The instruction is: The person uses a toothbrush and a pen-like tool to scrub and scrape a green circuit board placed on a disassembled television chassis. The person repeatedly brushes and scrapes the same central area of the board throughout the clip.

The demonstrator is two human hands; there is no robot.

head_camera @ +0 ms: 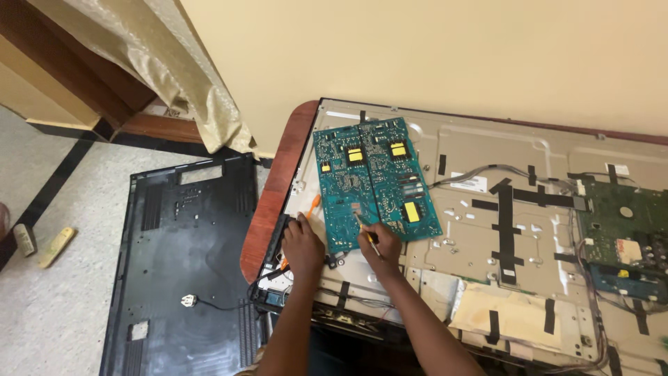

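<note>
Teal-green and studded with yellow parts, a large circuit board (pixel 372 182) is lying on the opened metal back of a flat television (pixel 487 209), toward its left end, tilted a little so that its near edge is sitting just in front of the person's hands. From the head camera, the right hand (pixel 379 242) is closing its fingers around a thin yellow-handled tool (pixel 367 232), and the tip of that tool is touching the board near its lower edge. The left hand (pixel 303 245) is resting curled at the board's lower left corner, knuckles up; whether it is gripping anything I cannot tell. An orange-handled tool (pixel 314 204) is lying just beyond that hand, beside the board's left edge.

The television is resting on a reddish wooden table (pixel 273 195) set against a cream wall. Black tape strips (pixel 506 216) are crossing the metal panel in the middle, and a darker green board (pixel 621 233) is sitting at the far right with wires around it. Down on the speckled floor to the left, the black plastic back cover (pixel 184 264) is lying flat, and a gold curtain (pixel 174 69) is hanging above it.
</note>
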